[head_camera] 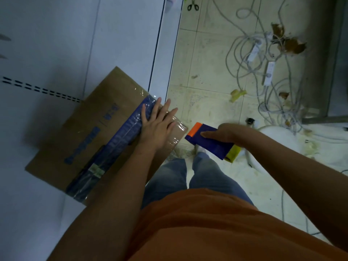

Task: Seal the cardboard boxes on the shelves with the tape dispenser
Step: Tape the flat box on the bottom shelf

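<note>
My left hand point(158, 127) pressed flat, fingers straight, on the taped cardboard box point(94, 134) lying on the white shelf point(56, 44), while just right of it my right hand point(224, 133) gripped the blue tape dispenser point(209, 142).

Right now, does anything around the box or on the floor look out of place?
Yes. The cardboard box lies askew, one corner overhanging the shelf edge under the left hand. On the dirty floor lie tangled cables, scraps and scissors. The right hand holds the tape dispenser clear of the box.
</note>
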`<state>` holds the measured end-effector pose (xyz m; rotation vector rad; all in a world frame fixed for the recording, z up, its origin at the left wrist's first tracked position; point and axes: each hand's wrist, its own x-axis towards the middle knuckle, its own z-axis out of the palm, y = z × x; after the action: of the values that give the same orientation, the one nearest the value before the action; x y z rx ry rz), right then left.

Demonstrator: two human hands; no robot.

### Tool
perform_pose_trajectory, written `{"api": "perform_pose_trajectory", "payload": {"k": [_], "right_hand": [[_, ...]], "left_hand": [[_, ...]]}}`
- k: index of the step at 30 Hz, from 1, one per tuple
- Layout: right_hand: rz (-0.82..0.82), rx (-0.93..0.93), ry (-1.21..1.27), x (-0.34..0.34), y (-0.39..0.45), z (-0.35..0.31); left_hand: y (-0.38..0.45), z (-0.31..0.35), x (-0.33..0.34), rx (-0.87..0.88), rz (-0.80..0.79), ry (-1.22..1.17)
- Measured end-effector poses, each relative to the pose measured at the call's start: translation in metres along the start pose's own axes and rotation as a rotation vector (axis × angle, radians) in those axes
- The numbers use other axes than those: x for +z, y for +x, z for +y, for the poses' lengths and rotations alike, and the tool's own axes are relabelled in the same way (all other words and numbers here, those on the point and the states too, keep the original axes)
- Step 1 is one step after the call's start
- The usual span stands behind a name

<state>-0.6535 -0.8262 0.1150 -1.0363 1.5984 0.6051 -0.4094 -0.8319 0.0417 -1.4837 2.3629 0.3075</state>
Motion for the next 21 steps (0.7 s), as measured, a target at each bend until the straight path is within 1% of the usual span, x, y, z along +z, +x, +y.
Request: {"api": "perform_pose_trajectory", "payload": {"k": [2, 5, 6, 8, 10, 12, 18, 20, 21], "right_hand": [[0.024, -0.01, -0.061, 0.001, 0.007, -0.007], [0.125, -0.012, -0.302, 0.023, 0.025, -0.012], [0.148, 0.015, -0.335, 0.035, 0.033, -0.008], [0.159, 0.083, -0.235, 0.059, 0.046, 0.001], [0.22, 0.063, -0.14, 0.069, 0.053, -0.001], [0.239, 0.069, -0.073, 0.068, 0.053, -0.008], [0.323, 0.029, 0.034, 0.055, 0.048, -0.023], [0.358, 0.018, 0.065, 0.055, 0.044, -0.023], [0.372, 0.019, 0.081, 0.056, 0.042, -0.023]], "left_hand": [[0.001, 0.003, 0.001, -0.001, -0.011, 0.003], [-0.002, -0.003, -0.005, -0.016, -0.012, -0.018], [-0.003, -0.01, -0.008, -0.019, -0.001, -0.044], [-0.004, -0.025, -0.015, -0.008, 0.011, -0.15], [-0.006, -0.036, -0.021, -0.022, 0.018, -0.22], [-0.007, -0.036, -0.026, -0.018, -0.011, -0.266], [-0.003, -0.03, -0.046, -0.076, -0.035, -0.297], [-0.001, -0.023, -0.058, -0.069, -0.02, -0.216], [0.001, -0.019, -0.065, -0.033, 0.005, -0.18]]}}
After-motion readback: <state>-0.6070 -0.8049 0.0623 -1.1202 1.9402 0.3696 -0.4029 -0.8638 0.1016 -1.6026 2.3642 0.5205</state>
